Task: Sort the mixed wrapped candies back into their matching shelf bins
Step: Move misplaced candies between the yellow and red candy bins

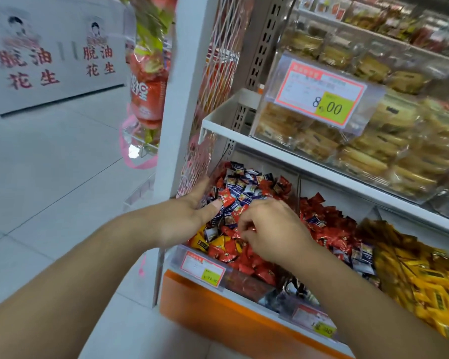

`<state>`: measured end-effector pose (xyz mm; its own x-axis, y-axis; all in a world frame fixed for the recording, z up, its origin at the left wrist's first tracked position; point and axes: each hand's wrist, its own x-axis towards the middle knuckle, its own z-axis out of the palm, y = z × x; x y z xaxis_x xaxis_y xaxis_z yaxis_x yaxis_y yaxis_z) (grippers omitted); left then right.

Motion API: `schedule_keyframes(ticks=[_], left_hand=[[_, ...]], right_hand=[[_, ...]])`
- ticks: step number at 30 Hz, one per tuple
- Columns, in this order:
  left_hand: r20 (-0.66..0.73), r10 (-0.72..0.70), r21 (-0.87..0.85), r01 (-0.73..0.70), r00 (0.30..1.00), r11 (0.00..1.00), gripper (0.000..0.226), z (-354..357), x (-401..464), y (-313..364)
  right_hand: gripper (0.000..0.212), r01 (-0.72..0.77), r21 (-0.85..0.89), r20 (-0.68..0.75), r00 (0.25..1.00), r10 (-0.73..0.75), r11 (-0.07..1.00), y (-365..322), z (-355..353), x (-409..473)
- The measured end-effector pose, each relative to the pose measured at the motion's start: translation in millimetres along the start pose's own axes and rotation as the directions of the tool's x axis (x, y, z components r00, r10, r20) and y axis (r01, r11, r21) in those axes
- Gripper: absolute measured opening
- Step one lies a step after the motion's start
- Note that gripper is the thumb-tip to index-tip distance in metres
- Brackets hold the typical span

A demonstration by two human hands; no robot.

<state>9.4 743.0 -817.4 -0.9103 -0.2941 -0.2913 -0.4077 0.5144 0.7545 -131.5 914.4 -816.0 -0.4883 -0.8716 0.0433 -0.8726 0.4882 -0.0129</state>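
The left hand (pixel 189 216) lies over the left bin (pixel 176 257) with its fingers stretched out and relaxed, the thumb touching a red candy (pixel 226 197) on top of the pile; it grasps nothing. Just to its right, the right hand (pixel 267 229) reaches into the same bin with its fingers curled down into the mixed candies (pixel 246 187), pinching at red wrappers; exactly which piece it holds cannot be told. That bin holds a jumble of red, dark blue-and-white and a few yellow wrapped pieces. The next bin to the right is mostly red candies (pixel 329 224) with several blue ones among them, and farther right lies a heap of yellow candies (pixel 425 275). A small price tag (pixel 202 266) hangs on the near wall of the left bin; its print is too blurred to read. On the shelf above, a clear box of wrapped pastries (pixel 319 143) carries a price label (pixel 322 93) reading "8.00". At far left, white cartons (pixel 55 53) show red characters "脱油花生".
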Motion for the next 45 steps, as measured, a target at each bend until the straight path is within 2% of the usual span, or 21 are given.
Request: schedule_keyframes(ticks=[2, 4, 10, 15, 20, 23, 25, 28, 30, 32, 35, 38, 41, 43, 45], left_hand=[[-0.007, -0.001, -0.005, 0.001, 1.000, 1.000, 0.078, 0.6, 0.2, 0.8], [-0.016, -0.002, 0.000, 0.002, 1.000, 1.000, 0.077, 0.9, 0.2, 3.0], [-0.023, 0.014, -0.017, -0.014, 1.000, 1.000, 0.078, 1.4, -0.4, 3.9], [-0.050, 0.019, -0.020, -0.020, 0.999, 1.000, 0.082, 1.0, 0.6, 2.2], [-0.081, 0.023, -0.003, -0.024, 0.996, 1.000, 0.080, 1.3, -1.6, 4.3], [-0.101, 0.038, 0.029, -0.035, 0.994, 0.999, 0.081, 0.8, -3.3, 6.8], [-0.174, 0.097, 0.091, -0.082, 0.980, 0.992, 0.078, 2.0, -2.8, 9.4], [-0.331, 0.286, 0.211, -0.225, 0.899, 0.951, 0.063, 5.0, -2.4, 20.0], [-0.354, 0.374, 0.204, -0.319, 0.857, 0.925, 0.052, 8.6, -3.3, 28.5], [-0.304, 0.406, 0.147, -0.379, 0.862, 0.914, 0.048, 15.2, -4.1, 34.6], [-0.167, 0.376, -0.011, -0.383, 0.911, 0.924, 0.050, 27.7, -6.9, 43.3], [-0.081, 0.395, -0.140, -0.403, 0.915, 0.905, 0.023, 40.8, -10.3, 57.6], [-0.032, 0.402, -0.258, -0.396, 0.915, 0.881, 0.014, 54.8, -17.6, 74.9], [-0.011, 0.411, -0.231, -0.403, 0.911, 0.886, 0.015, 65.8, -23.1, 86.6], [0.005, 0.407, -0.220, -0.396, 0.913, 0.891, 0.018, 78.6, -27.2, 97.9]], right_hand=[[0.005, 0.022, 0.138, 0.004, 1.000, -0.023, 0.990, -5.6, 1.6, 2.4], [0.006, 0.051, 0.205, 0.029, 0.998, -0.059, 0.977, -13.2, 5.5, 4.4], [0.015, 0.043, -0.029, 0.039, 0.998, -0.042, 0.999, -16.9, 21.9, 10.9], [0.015, 0.002, 0.085, 0.014, 1.000, -0.004, 0.996, -21.4, 27.0, 10.8], [0.012, -0.013, 0.094, -0.029, 0.999, 0.015, 0.995, -27.5, 32.8, 6.0], [0.012, -0.058, 0.211, -0.103, 0.991, 0.081, 0.976, -24.4, 23.8, -1.9], [0.011, -0.090, 0.344, -0.164, 0.974, 0.154, 0.934, -21.5, 11.2, -9.5], [0.011, -0.117, 0.534, -0.252, 0.923, 0.290, 0.837, -16.9, -11.8, -23.4], [0.010, -0.128, 0.655, -0.260, 0.887, 0.381, 0.744, -13.3, -24.3, -33.0], [0.009, -0.108, 0.752, -0.256, 0.861, 0.439, 0.650, -9.8, -33.8, -43.0], [0.007, -0.082, 0.880, -0.194, 0.836, 0.513, 0.468, -5.6, -45.4, -59.4], [0.005, -0.110, 0.929, -0.113, 0.825, 0.553, 0.353, 1.5, -53.4, -78.5], [0.009, -0.124, 0.910, -0.096, 0.866, 0.491, 0.396, 13.9, -57.6, -99.8], [0.011, -0.153, 0.874, -0.062, 0.907, 0.417, 0.462, 22.4, -59.7, -115.4], [0.008, -0.164, 0.864, -0.029, 0.928, 0.372, 0.476, 32.1, -61.7, -131.9]])
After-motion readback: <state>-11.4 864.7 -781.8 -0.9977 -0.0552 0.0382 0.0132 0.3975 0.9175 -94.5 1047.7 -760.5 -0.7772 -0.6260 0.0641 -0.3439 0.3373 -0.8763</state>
